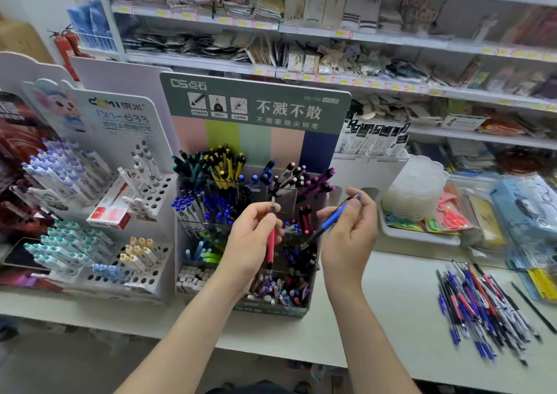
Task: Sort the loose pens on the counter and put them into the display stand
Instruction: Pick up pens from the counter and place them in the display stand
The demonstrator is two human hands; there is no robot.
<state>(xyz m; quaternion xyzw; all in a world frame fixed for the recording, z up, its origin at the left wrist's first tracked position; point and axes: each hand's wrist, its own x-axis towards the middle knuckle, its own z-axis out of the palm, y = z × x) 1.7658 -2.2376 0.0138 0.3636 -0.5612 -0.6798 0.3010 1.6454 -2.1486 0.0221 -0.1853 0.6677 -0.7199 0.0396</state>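
A tiered display stand [313, 288] with a green header sits on the white counter, its clear compartments full of sorted pens. My left hand [251, 240] grips a red pen [270, 246] upright in front of the stand's middle rows. To its right, my right hand [351, 234] pinches a blue pen [330, 220] that slants up to the right. Both hands hover just in front of the stand. A heap of loose pens [479, 306], blue, red and black, lies on the counter at the right.
A white pen rack [99, 210] with holes stands left of the stand. A tray [419, 234] with stacked clear lids and packets sits behind on the right. Yellow packets [542, 285] lie at the far right. Stocked shop shelves fill the background. The counter [376, 312] edge runs below my forearms.
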